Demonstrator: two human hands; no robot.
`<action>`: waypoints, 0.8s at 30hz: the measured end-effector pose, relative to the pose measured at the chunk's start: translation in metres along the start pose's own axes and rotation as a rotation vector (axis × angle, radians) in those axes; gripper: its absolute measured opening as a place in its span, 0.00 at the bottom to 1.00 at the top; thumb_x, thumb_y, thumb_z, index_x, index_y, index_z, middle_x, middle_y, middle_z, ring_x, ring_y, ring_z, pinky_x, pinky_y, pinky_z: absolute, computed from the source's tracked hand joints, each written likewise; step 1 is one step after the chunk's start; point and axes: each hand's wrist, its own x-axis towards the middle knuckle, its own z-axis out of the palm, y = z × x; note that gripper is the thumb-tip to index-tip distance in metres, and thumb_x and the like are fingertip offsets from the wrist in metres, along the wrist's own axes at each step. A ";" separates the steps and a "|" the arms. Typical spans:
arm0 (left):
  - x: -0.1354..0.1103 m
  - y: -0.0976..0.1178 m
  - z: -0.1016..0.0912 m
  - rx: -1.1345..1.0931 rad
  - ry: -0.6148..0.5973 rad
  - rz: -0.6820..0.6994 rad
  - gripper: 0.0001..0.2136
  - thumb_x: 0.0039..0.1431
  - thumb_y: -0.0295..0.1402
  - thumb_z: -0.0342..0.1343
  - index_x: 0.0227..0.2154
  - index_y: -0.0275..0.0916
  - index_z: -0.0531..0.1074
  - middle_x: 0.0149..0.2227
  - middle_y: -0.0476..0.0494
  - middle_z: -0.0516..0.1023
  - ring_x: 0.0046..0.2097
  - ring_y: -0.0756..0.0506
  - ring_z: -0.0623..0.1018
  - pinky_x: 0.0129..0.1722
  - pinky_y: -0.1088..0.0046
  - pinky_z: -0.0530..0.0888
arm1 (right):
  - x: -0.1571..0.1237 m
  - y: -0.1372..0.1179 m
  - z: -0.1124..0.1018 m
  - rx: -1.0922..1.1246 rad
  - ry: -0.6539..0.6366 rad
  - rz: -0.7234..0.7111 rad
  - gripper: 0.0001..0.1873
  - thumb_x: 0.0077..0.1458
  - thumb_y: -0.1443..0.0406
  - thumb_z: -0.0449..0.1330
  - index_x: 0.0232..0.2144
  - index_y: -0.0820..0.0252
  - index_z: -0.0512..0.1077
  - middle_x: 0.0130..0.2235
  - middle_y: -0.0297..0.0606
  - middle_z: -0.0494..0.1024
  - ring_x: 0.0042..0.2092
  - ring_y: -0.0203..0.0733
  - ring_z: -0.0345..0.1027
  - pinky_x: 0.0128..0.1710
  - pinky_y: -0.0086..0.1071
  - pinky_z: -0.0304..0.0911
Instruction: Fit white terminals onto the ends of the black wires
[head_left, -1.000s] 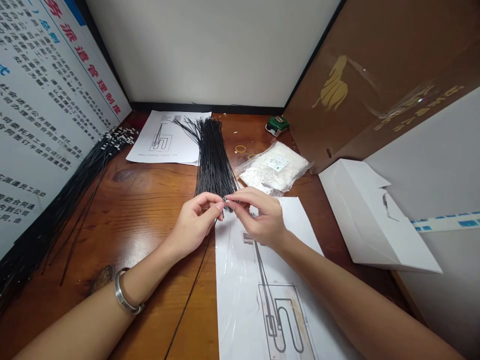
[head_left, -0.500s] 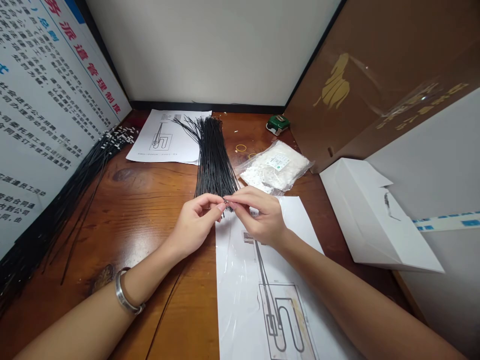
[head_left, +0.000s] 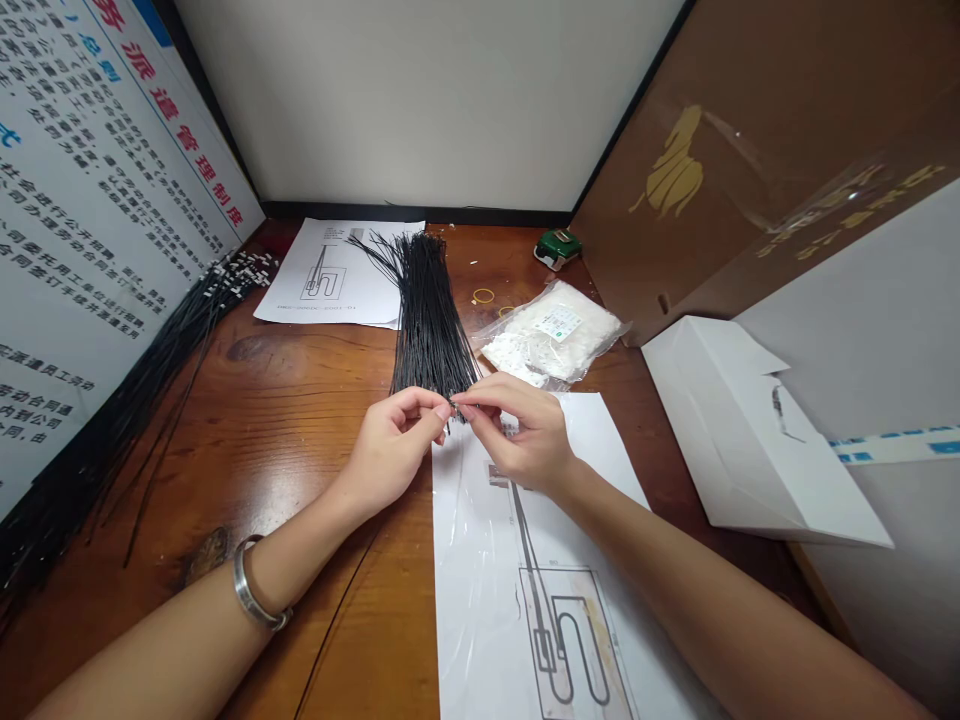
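My left hand (head_left: 401, 440) is closed in a pinch, its thumb and forefinger on the end of a thin black wire (head_left: 335, 612). That wire trails from beneath the hand down to the bottom edge. Right against it, my right hand (head_left: 521, 430) also pinches, fingertips meeting those of the left. The tiny piece between its fingertips is too small to make out. Just behind both hands lies a thick bundle of black wires (head_left: 427, 320), its near ends partly hidden by my fingers. Under my right hand is a printed wiring drawing (head_left: 480, 580).
A clear bag of small white parts (head_left: 555, 330) lies right of the bundle, with a green tape measure (head_left: 557, 248) behind. More black wires with white ends (head_left: 172, 340) lean at left beside another drawing (head_left: 330, 275). A white box (head_left: 757, 440) stands right.
My hands stay together in the same pinch, with only slight fingertip motion. The whole view has shifted very slightly.
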 end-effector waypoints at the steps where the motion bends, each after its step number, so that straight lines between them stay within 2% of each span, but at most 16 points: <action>1: 0.000 0.000 0.000 -0.001 -0.001 -0.002 0.09 0.57 0.37 0.57 0.29 0.36 0.71 0.21 0.53 0.67 0.20 0.56 0.60 0.18 0.78 0.56 | 0.000 0.000 0.000 0.001 0.000 -0.002 0.08 0.54 0.73 0.58 0.34 0.59 0.76 0.30 0.37 0.77 0.26 0.34 0.66 0.20 0.29 0.61; 8: 0.000 0.002 0.000 -0.012 -0.036 -0.001 0.10 0.56 0.38 0.57 0.28 0.36 0.72 0.22 0.50 0.71 0.20 0.55 0.62 0.19 0.78 0.57 | 0.000 0.000 -0.001 0.007 -0.007 0.004 0.11 0.54 0.73 0.58 0.38 0.58 0.76 0.30 0.36 0.77 0.26 0.34 0.66 0.20 0.28 0.62; 17: -0.001 0.006 0.002 -0.016 -0.038 -0.049 0.11 0.56 0.39 0.56 0.29 0.35 0.70 0.23 0.47 0.77 0.15 0.57 0.59 0.15 0.79 0.54 | 0.001 0.000 0.000 0.026 0.000 -0.011 0.08 0.53 0.74 0.59 0.34 0.58 0.75 0.30 0.37 0.78 0.27 0.34 0.68 0.20 0.28 0.63; 24: -0.002 0.006 0.003 -0.009 -0.066 -0.060 0.12 0.57 0.41 0.56 0.29 0.35 0.69 0.26 0.44 0.80 0.15 0.56 0.67 0.13 0.80 0.59 | 0.001 -0.002 0.000 0.027 0.010 -0.010 0.08 0.53 0.73 0.59 0.32 0.58 0.76 0.30 0.37 0.79 0.28 0.35 0.70 0.20 0.28 0.64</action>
